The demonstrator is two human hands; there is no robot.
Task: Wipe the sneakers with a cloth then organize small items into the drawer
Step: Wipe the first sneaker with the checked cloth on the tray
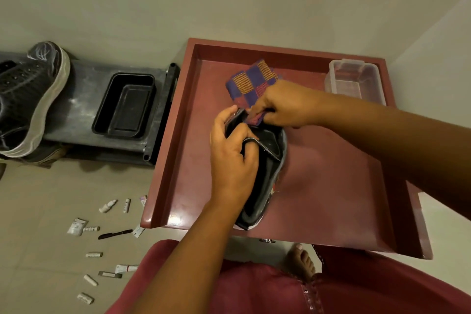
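- Wiping step in hand, by the look of it: black sneaker (pixel 265 173) lying over the middle of the open red drawer (pixel 331 186), heel end overhanging the drawer's front edge, opening turned up toward the camera.
- Left hand (pixel 232 150) curled round the sneaker's collar and tongue, thumb and fingers pinching the upper to steady it.
- Right hand (pixel 283 107) closed round a bunched part of the checked cloth (pixel 251 84), pressing it at the toe end of the opening; rest of the cloth fanning out toward the drawer's back wall.
- Neither grip slack: both sets of fingers tightly bent, nothing loose between them.
- Second sneaker (pixel 30 99) standing on the dark low shelf (pixel 84 107) left of the drawer, beside a black tray (pixel 125 106); cannot tell whether wiped yet.
- Small items (pixel 109 234) scattered on the floor off the drawer's front left corner, none yet inside; clear plastic box (pixel 356 81) waiting in the drawer's back right corner.
- Next, probably: rubbing the cloth along the collar and sides while the left hand turns the shoe; firm hold needed, since the overhanging heel could tip off the front edge.
- After that, likely: shoe out, then gathering the items into the drawer.
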